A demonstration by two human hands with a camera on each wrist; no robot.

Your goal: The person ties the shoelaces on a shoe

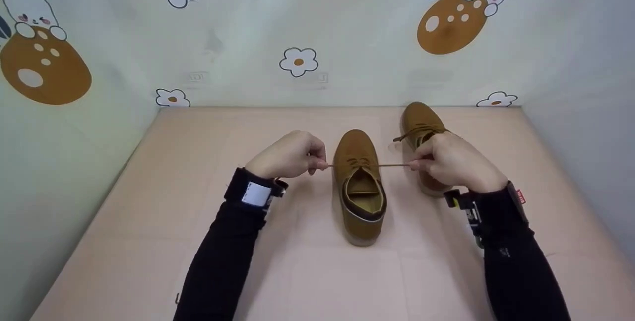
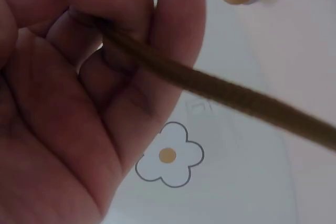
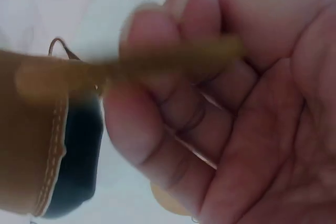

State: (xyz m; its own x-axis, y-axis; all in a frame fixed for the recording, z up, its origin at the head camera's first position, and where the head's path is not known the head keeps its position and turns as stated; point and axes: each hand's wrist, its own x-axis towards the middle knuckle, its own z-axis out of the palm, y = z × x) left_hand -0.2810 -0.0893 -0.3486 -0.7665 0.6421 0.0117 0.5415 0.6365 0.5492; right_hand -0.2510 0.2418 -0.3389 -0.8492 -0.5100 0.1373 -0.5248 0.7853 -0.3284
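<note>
Printed with rabbits and flowers, a pale backdrop (image 1: 238, 38) is standing behind a pinkish-beige worktop (image 1: 317, 281). Each grip is clamping on the lace (image 1: 394, 165): the left hand (image 1: 290, 156) is pinching it with bent fingers (image 1: 317, 149) just to the left of the near shoe (image 1: 361, 193), and the right hand (image 1: 456, 160) is pinching it farther out on the other side. Between the two hands the lace is running straight and level across the near shoe, just ahead of its opening. That brown shoe is resting upright on the worktop, its toe pointing toward the backdrop and its heel toward the person. Behind the right hand, a matching far shoe (image 1: 419, 115) is sitting near the backdrop, partly hidden by that hand; the views are not showing whether the two are touching. Its lace ends (image 1: 405, 138) are sticking out to the left. Black sleeves (image 1: 213, 261) are covering both forearms, and dark straps (image 1: 237, 188) are circling the wrists, the left one bearing a white patch (image 1: 256, 194).
</note>
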